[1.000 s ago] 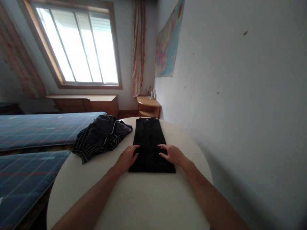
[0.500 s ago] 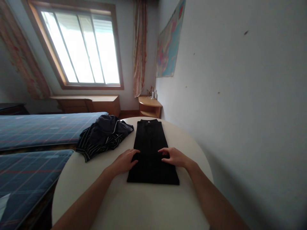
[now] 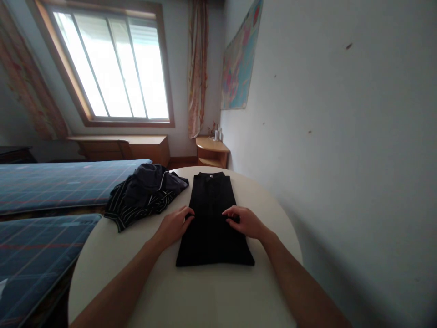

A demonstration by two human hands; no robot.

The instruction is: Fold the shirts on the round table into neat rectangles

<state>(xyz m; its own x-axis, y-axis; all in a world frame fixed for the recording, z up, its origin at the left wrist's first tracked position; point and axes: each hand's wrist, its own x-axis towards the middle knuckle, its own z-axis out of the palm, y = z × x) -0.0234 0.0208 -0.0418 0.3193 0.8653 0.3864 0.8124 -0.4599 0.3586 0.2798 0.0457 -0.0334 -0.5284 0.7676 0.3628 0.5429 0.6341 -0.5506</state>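
Observation:
A black collared shirt (image 3: 213, 241) lies folded into a long narrow shape on the round white table (image 3: 191, 296), its collar at the far end. Across its middle runs the edge of a folded-up layer. My left hand (image 3: 174, 225) pinches that edge at the left side, thumb and fingers closed on the cloth. On the right side my right hand (image 3: 247, 222) grips the same edge between thumb and curled fingers. The shirt's near end lies flat on the table between my forearms.
A heap of dark clothes (image 3: 146, 187), some striped, lies at the table's far left. Plaid mattresses (image 3: 61, 187) stand left of the table. A wall (image 3: 341, 182) runs along the right. Behind are a corner shelf (image 3: 213, 145) and a desk (image 3: 150, 141).
My fingers have closed on the shirt's folded edge, which has moved slightly away from me. The near end of the shirt now looks longer. The view has shifted a little.

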